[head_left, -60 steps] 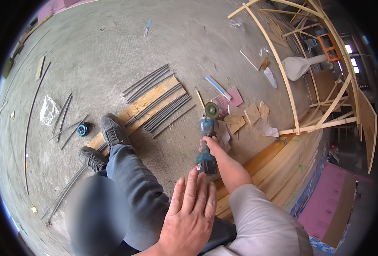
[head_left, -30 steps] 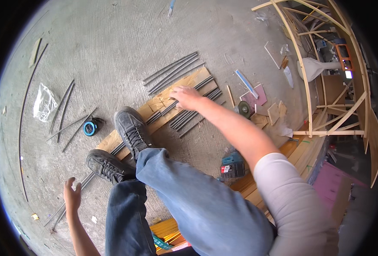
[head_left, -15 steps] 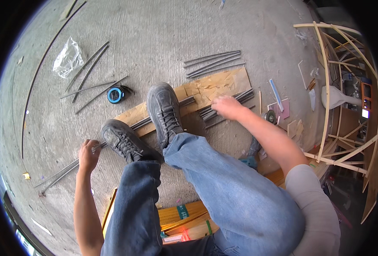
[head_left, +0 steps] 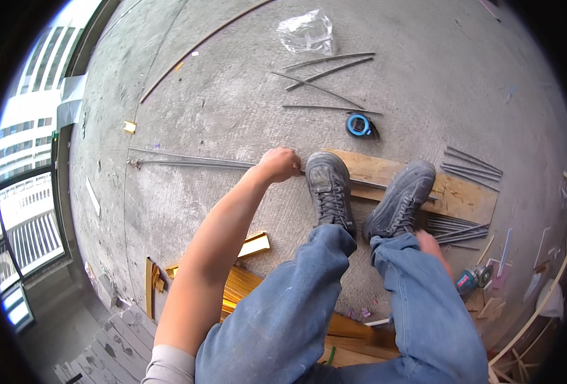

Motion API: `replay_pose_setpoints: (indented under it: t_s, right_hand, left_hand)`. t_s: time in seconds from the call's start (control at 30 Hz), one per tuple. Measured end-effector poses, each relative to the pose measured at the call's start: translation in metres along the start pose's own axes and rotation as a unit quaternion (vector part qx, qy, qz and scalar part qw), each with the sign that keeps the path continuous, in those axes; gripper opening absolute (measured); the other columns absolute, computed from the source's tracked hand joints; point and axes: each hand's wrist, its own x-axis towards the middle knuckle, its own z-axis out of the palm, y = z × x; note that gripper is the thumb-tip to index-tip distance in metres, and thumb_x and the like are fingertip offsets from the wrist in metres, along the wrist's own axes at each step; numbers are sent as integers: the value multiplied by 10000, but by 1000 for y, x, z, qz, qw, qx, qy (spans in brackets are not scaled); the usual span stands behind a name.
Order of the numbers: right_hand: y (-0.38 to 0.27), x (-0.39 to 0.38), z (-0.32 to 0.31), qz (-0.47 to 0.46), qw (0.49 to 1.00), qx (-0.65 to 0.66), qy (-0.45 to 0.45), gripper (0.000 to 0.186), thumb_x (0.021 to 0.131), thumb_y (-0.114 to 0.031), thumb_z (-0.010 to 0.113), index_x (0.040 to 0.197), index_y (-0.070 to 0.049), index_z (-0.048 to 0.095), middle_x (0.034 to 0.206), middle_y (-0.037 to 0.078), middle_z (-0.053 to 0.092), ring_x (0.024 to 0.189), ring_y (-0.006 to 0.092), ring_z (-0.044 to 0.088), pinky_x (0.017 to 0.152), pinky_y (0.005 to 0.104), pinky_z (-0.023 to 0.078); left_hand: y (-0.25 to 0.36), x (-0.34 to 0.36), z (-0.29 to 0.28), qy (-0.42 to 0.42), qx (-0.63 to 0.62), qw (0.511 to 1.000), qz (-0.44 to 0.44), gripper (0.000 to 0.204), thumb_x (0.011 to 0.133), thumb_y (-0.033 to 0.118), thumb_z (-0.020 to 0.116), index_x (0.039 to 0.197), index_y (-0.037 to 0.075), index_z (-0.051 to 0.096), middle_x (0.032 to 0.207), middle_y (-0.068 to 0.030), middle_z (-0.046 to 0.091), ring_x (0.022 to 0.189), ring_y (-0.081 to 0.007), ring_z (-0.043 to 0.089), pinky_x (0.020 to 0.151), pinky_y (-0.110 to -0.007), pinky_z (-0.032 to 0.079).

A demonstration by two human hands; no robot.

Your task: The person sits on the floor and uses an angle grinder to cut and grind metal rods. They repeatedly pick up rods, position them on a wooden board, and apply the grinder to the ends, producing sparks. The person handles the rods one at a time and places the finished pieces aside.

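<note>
We see the long grey rods (head_left: 194,162) lying almost straight across from left to right on the rough floor: their far ends fan slightly apart at the left, and their length passes beneath our left hand (head_left: 280,165), then on under the left shoe (head_left: 329,185) and along the wooden board (head_left: 472,195). The left hand is clearly the nearer one, just beside that shoe, so most of the bare length lies to its left and the board to its right. Its fingers curl down around the rods, knuckles up, with the forearm slanting in from the lower left, across the rods' axis. Our right hand (head_left: 428,243) reaches low beyond the right leg (head_left: 427,307), close to a bundle of shorter rods (head_left: 456,230) at the board's near edge; the leg and the right shoe (head_left: 406,195) hide its fingers, so we cannot tell whether they grip anything.
</note>
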Motion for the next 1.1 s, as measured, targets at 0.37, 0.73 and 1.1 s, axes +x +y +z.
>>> replay_pose_setpoints:
  t_s: [0.37,0.73,1.1]
  right_hand:
    - [-31,1,1,22,996,10,-92,373,880,-285,574,1156,-39,626,1180,263,612,1100,434,584,852,493,494]
    - [-46,-6,1,68,990,59,-111,378,899,-302,557,1162,-42,632,1206,247,607,1128,432,567,882,487,483]
    - [-30,-6,-8,32,998,45,40,213,851,-203,572,882,-12,662,968,210,667,970,394,639,784,492,519]
  left_hand:
    - [-12,-26,-47,102,-13,995,-13,119,896,199,607,902,81,621,877,-156,650,853,-382,626,703,-466,483]
    - [-194,-162,-86,230,214,905,-286,280,877,82,622,1155,110,611,1088,-160,661,1048,-353,624,875,-441,505]
    - [-95,-109,3,106,119,979,-125,333,740,28,718,1047,75,597,1089,-117,583,1081,-332,550,880,-436,447]
